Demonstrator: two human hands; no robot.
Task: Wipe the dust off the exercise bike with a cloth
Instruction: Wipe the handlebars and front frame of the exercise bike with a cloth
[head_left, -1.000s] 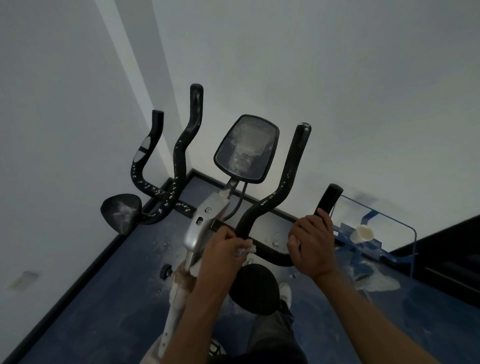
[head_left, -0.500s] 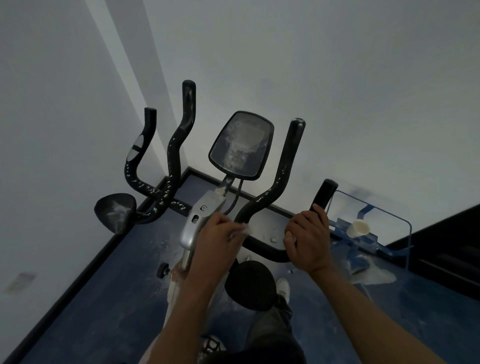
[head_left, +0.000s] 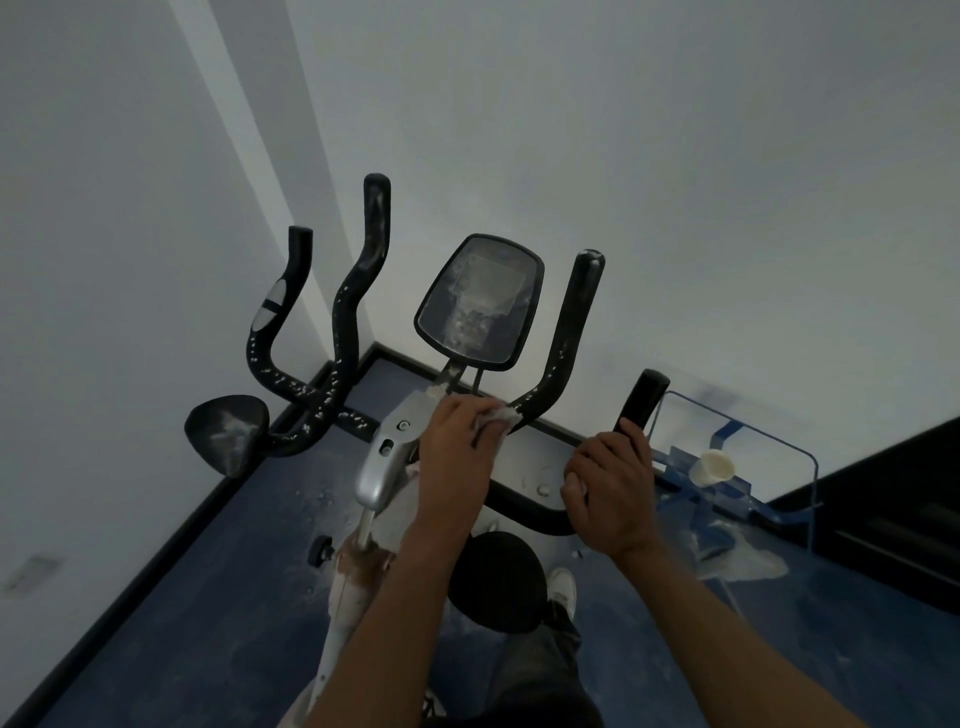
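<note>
The exercise bike (head_left: 387, 460) stands in a room corner, with black handlebars speckled with white dust and a dusty console screen (head_left: 478, 306). My left hand (head_left: 460, 452) grips a small white cloth (head_left: 498, 415) and presses it against the base of the inner right handlebar (head_left: 566, 353). My right hand (head_left: 610, 486) is curled round the lower part of the outer right grip (head_left: 641, 400). The left handlebars (head_left: 332, 374) and a dusty left pad (head_left: 226, 428) are untouched. A black pad (head_left: 496, 579) sits below my hands.
White walls close in behind and left of the bike. A clear plastic stand (head_left: 737, 467) with blue parts and a white cup (head_left: 711, 467) sits on the blue floor at right. White dust lies spilled on the floor (head_left: 748, 564). My shoe (head_left: 563, 584) shows below.
My left hand with the cloth has slid up and forward along the bar toward the base of the inner right handlebar. My right hand keeps its hold on the outer grip.
</note>
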